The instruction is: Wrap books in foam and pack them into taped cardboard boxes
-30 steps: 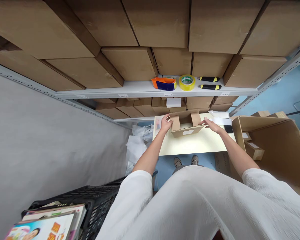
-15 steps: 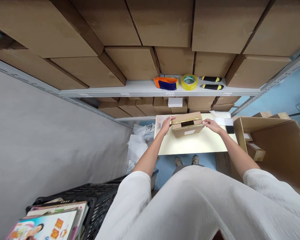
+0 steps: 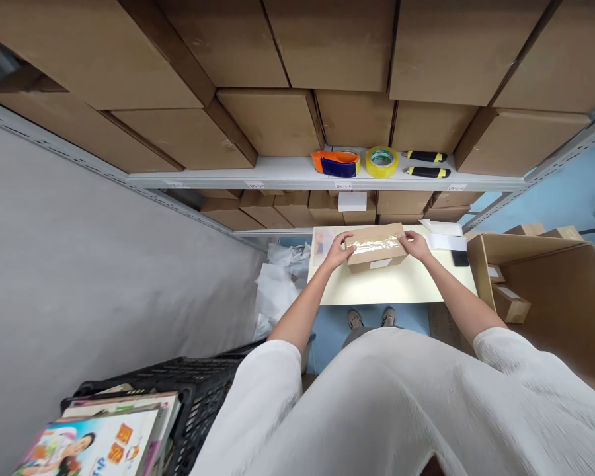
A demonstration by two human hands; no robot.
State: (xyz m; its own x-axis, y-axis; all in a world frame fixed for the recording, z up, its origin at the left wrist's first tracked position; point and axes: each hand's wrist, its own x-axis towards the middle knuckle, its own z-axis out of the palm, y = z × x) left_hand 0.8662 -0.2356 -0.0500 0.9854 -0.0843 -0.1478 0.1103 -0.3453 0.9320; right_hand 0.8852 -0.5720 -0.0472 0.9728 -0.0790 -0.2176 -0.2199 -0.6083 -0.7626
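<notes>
A small brown cardboard box (image 3: 377, 250) rests on the cream-coloured table (image 3: 377, 289) in front of me. Shiny clear tape runs along its top, and a white label is on the side facing me. At the box's left end, my left hand (image 3: 338, 251) grips it, thumb on top near the tape. My right hand (image 3: 415, 244) holds the opposite end, with its thumb also by the tape. The far sides of the box and some of the fingertips behind it are hidden.
Above the table, a shelf carries an orange and blue tape dispenser (image 3: 336, 164), a tape roll (image 3: 381, 162) and two utility knives (image 3: 427, 172). A large open carton (image 3: 550, 277) with small boxes stands right. Black crate (image 3: 198, 403) with magazines sits lower left.
The box's top flaps, parted with a dark gap before, now lie closed under the tape. Both hands have shifted onto the top edges. The view has moved slightly.
</notes>
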